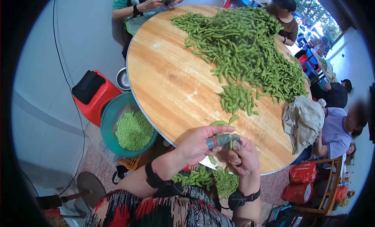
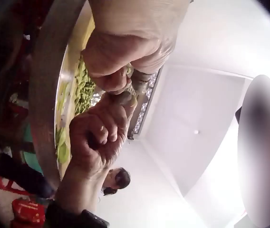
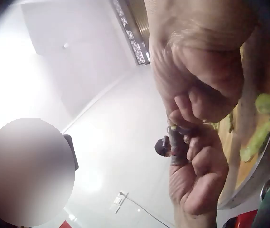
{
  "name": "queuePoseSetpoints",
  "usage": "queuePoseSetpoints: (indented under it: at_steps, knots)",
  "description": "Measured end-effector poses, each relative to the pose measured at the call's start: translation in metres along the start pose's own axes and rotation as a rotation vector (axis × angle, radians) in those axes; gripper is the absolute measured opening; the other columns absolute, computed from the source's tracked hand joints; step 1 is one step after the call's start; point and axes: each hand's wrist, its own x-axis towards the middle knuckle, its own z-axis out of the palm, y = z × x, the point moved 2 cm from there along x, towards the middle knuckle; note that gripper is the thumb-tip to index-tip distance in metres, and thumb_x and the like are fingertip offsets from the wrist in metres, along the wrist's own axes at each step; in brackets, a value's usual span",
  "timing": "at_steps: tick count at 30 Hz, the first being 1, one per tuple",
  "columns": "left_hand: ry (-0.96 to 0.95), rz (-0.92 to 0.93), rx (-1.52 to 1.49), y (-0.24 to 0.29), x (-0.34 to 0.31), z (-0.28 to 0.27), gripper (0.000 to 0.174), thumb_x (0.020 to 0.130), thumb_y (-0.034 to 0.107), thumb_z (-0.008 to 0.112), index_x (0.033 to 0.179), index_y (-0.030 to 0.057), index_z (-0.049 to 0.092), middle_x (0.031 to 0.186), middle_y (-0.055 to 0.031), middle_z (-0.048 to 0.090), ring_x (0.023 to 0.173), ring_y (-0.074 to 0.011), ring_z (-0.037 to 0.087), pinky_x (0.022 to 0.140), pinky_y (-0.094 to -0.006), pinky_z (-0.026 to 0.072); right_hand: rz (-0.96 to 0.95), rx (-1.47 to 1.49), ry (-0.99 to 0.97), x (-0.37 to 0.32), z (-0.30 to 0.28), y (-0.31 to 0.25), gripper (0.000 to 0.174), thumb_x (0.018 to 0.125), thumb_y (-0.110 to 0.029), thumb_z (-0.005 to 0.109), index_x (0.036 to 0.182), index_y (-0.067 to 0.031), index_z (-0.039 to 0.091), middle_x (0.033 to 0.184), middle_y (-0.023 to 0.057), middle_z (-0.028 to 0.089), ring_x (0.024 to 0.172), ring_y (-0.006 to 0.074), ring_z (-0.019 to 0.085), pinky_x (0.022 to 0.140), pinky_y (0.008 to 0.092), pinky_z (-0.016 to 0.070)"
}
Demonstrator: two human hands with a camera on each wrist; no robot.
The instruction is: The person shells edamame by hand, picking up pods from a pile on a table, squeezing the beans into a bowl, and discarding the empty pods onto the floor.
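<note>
Over the near edge of the round wooden table [image 1: 168, 78], my left hand [image 1: 195, 145] and right hand [image 1: 247, 156] meet fingertip to fingertip. A green soybean pod [image 1: 231, 144] is pinched between them, partly covered by fingers. One left digit wears a grey sleeve [image 1: 218, 141] with a red band; a grey cover also shows on the right thumb tip. Both wrist views show the fingers curled together, largely concealing the pod. Just beyond the hands lie a few loose pods [image 1: 218, 122]. Farther off sit a small pile of pods [image 1: 236, 98] and a large heap [image 1: 242, 43].
Left of the table stands a teal basin [image 1: 106, 129] with shelled green beans [image 1: 134, 131], beside a red stool [image 1: 99, 102]. A crumpled cloth [image 1: 302, 121] lies at the table's right edge. More pods [image 1: 195, 176] sit below the near edge. People surround the table.
</note>
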Motion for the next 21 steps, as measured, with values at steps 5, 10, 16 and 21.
queuePoseSetpoints:
  at_steps: [5,10,16,21]
  knots:
    - [-0.021,0.029,-0.06,-0.01,0.003,-0.008,0.019,0.085,0.003,0.053,0.103,0.0029,0.057,0.08,0.0033,0.055,0.057,-0.0018,0.04,0.047,-0.0147,0.0272,0.001,-0.035,-0.003,-0.004,-0.002,0.003,0.014,0.09,-0.015,0.051,0.094,-0.0017,0.053,0.055,-0.0019,0.045,0.039,0.0029,0.034,0.036,0.0164,0.0257]
    - [0.136,0.144,0.484,0.002,0.005,0.009,0.017,0.081,0.0,0.057,0.098,0.0028,0.057,0.084,0.0003,0.058,0.063,-0.0032,0.048,0.051,-0.016,0.034,-0.192,-0.33,0.071,-0.013,0.003,-0.001,0.017,0.089,-0.02,0.053,0.09,-0.0028,0.054,0.063,-0.0032,0.048,0.048,0.0038,0.038,0.044,0.0182,0.0302]
    - [0.018,0.178,-0.083,-0.025,0.013,-0.01,0.015,0.084,0.006,0.057,0.098,0.0016,0.056,0.09,-0.0035,0.059,0.08,-0.0076,0.056,0.062,-0.0165,0.0419,-0.251,-0.308,0.11,-0.009,0.002,0.006,0.02,0.09,-0.022,0.053,0.093,-0.0019,0.054,0.067,-0.0013,0.05,0.055,0.0047,0.041,0.049,0.0208,0.0337]
    - [0.079,0.131,0.061,-0.01,0.008,-0.003,0.01,0.087,0.008,0.054,0.094,0.0002,0.055,0.084,-0.003,0.059,0.077,-0.0097,0.058,0.066,-0.0222,0.0458,-0.109,-0.113,0.02,-0.013,0.005,0.007,0.029,0.093,-0.028,0.045,0.097,0.0006,0.049,0.065,0.005,0.05,0.049,0.0087,0.039,0.047,0.0224,0.034]
